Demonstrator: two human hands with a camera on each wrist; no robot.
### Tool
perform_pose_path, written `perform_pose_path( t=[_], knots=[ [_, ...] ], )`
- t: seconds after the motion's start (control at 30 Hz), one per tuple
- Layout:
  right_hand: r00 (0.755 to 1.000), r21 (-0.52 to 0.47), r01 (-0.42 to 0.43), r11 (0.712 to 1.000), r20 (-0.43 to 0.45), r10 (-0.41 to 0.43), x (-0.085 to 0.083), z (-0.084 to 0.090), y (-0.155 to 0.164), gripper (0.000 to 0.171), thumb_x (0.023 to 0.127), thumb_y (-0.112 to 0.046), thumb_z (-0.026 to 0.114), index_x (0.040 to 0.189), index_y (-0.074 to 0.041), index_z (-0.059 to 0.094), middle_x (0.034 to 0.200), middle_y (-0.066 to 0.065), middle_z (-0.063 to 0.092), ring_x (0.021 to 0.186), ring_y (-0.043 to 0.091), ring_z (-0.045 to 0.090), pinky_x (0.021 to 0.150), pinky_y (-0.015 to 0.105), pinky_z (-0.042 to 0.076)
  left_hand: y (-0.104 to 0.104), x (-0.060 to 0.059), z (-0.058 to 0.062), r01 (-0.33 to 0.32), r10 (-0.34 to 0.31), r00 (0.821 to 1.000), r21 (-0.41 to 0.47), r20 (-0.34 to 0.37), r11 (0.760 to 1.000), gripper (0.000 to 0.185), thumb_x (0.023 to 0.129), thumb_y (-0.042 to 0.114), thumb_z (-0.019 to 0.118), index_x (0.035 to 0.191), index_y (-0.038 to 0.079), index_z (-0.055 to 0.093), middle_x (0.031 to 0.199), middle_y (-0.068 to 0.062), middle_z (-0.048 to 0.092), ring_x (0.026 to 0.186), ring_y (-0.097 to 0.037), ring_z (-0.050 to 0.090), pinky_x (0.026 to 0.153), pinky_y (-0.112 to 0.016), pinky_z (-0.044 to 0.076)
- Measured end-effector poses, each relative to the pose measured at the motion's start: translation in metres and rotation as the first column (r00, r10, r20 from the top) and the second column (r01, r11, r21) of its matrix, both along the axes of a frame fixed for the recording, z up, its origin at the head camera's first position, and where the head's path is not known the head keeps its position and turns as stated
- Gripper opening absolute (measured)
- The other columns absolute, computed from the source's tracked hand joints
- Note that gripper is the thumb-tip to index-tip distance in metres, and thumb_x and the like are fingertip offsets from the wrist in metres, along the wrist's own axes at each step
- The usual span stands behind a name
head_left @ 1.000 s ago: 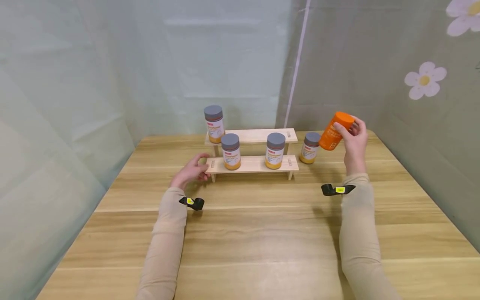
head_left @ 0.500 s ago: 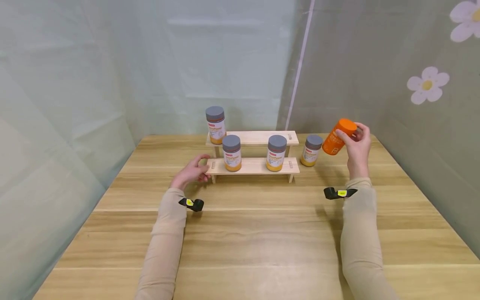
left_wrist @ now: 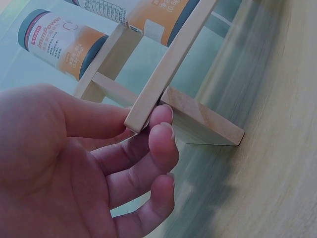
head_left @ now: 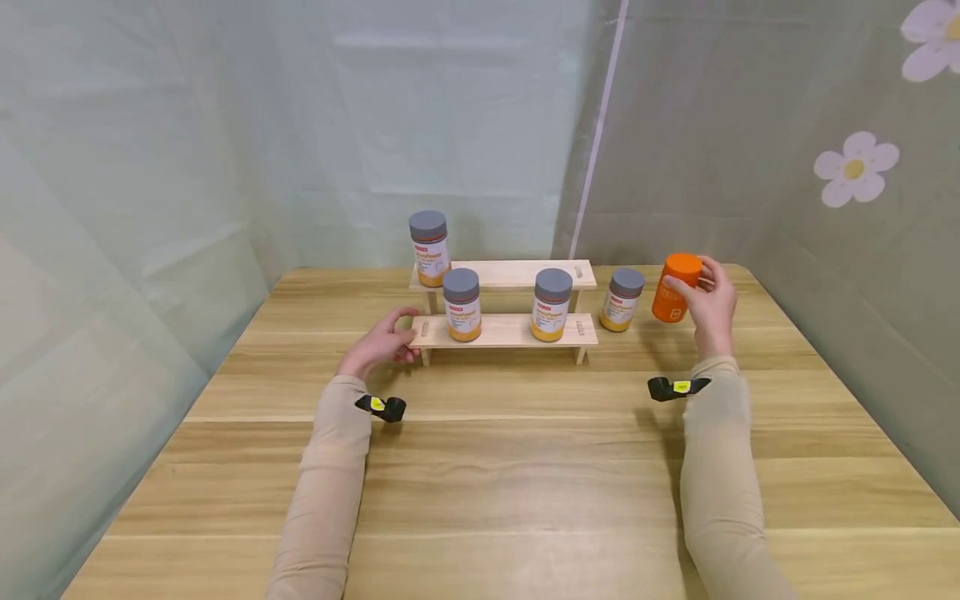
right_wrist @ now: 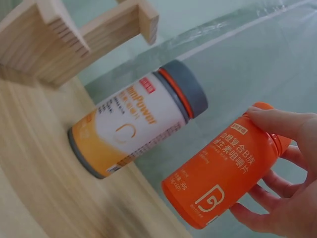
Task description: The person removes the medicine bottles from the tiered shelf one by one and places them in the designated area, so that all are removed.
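My left hand [head_left: 382, 343] pinches the left end of the lower board of a two-tier wooden shelf [head_left: 506, 330], thumb above and fingers curled beneath, as the left wrist view shows. In my right hand [head_left: 712, 307] is an orange supplement bottle [head_left: 672, 292], gripped near its cap and almost upright. Its base looks a little above the table. Just left of it, a grey-capped white and yellow bottle [head_left: 622, 302] stands on the table, apart from the orange one in the right wrist view [right_wrist: 133, 121].
Two similar grey-capped bottles stand on the lower board, one left [head_left: 462, 307] and one right [head_left: 551, 307]. A third bottle [head_left: 430, 250] is at the left end of the upper board [head_left: 517, 273]. Curtain-like sheets [head_left: 465, 125] hang behind the table [head_left: 525, 467].
My right hand has lowered the orange bottle and turned it from a clear tilt to nearly upright. The left hand keeps its hold on the shelf.
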State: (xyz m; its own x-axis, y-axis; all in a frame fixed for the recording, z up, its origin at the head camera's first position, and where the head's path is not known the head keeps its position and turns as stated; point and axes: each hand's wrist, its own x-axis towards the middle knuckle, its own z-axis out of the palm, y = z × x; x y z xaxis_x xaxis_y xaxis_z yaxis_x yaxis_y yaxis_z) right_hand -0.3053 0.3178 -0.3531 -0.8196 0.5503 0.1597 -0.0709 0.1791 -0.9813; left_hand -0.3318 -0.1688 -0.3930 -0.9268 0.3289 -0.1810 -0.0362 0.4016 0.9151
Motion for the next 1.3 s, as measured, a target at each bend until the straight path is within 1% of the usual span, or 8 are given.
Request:
perform_pose_path(
  t=[0.23,0.4,0.47,0.53,0.7,0.93,1.07,1.3],
  knots=[
    [0.999,0.032,-0.016,0.999,0.039,0.014,-0.003,-0.010,0.004,0.057,0.084,-0.018,0.076,0.136,-0.020,0.054,0.099,-0.018,0.046,0.094,0.001,0.046,0.087,0.020,0.039,-0.001,0.000,0.000,0.004,-0.004,1.000,0.003,0.002,1.000,0.051,0.103,0.009,0.039,0.151,0.007,0.019,0.070,0.001,0.061,0.058,-0.008,0.056,0.061,-0.023,0.048],
    [0.997,0.055,-0.042,0.998,0.074,0.038,-0.004,-0.014,0.006,0.060,0.086,-0.022,0.074,0.141,-0.019,0.050,0.103,-0.017,0.045,0.097,0.002,0.047,0.091,0.022,0.042,-0.002,0.000,-0.001,0.001,-0.001,1.000,0.001,0.002,1.000,0.050,0.103,0.010,0.039,0.150,0.008,0.021,0.069,0.002,0.061,0.058,-0.008,0.057,0.062,-0.024,0.048],
    [0.994,0.077,-0.054,0.996,0.096,0.047,-0.004,-0.016,0.006,0.061,0.087,-0.024,0.073,0.142,-0.019,0.048,0.109,-0.014,0.046,0.102,0.006,0.048,0.096,0.025,0.043,-0.002,0.000,-0.001,0.002,-0.002,1.000,0.000,0.003,1.000,0.050,0.103,0.010,0.039,0.150,0.008,0.021,0.068,0.002,0.061,0.058,-0.008,0.057,0.061,-0.024,0.048],
    [0.992,0.096,-0.073,0.993,0.114,0.062,-0.004,-0.017,0.007,0.062,0.088,-0.027,0.071,0.144,-0.018,0.046,0.119,-0.006,0.048,0.108,0.011,0.048,0.100,0.029,0.042,-0.002,0.000,-0.001,0.000,0.000,1.000,-0.001,0.005,1.000,0.049,0.103,0.011,0.039,0.150,0.009,0.021,0.068,0.003,0.061,0.058,-0.009,0.057,0.060,-0.023,0.047],
    [0.987,0.147,-0.108,0.983,0.138,0.088,-0.007,-0.024,0.008,0.065,0.090,-0.027,0.069,0.147,-0.015,0.041,0.139,0.011,0.043,0.120,0.023,0.047,0.106,0.036,0.041,-0.002,0.001,0.000,0.002,-0.002,1.000,-0.006,0.003,1.000,0.049,0.103,0.011,0.039,0.149,0.009,0.022,0.067,0.002,0.061,0.057,-0.008,0.057,0.060,-0.023,0.046],
    [0.985,0.142,-0.124,0.982,0.134,0.105,-0.009,-0.033,0.010,0.066,0.091,-0.025,0.067,0.149,-0.014,0.037,0.145,0.015,0.040,0.130,0.030,0.045,0.112,0.042,0.038,-0.003,0.000,-0.002,0.018,-0.018,1.000,-0.027,-0.002,0.999,0.050,0.103,0.013,0.039,0.150,0.009,0.020,0.069,0.001,0.061,0.058,-0.008,0.057,0.061,-0.026,0.046],
    [0.988,0.156,-0.120,0.980,0.111,0.104,-0.010,-0.036,0.010,0.066,0.092,-0.023,0.065,0.150,-0.013,0.034,0.145,0.017,0.039,0.130,0.031,0.045,0.111,0.041,0.039,-0.003,0.000,-0.002,0.023,-0.023,1.000,-0.033,-0.008,0.999,0.051,0.104,0.013,0.039,0.150,0.009,0.020,0.068,0.002,0.062,0.058,-0.008,0.057,0.060,-0.026,0.046],
    [0.989,0.191,-0.135,0.972,0.082,0.122,-0.011,-0.040,0.014,0.064,0.095,-0.021,0.062,0.149,-0.008,0.031,0.149,0.019,0.039,0.135,0.036,0.041,0.113,0.048,0.036,-0.003,0.001,0.000,0.022,-0.022,1.000,-0.032,-0.007,0.999,0.052,0.104,0.013,0.039,0.151,0.010,0.018,0.069,0.002,0.062,0.059,-0.008,0.057,0.060,-0.025,0.046]
  ],
)
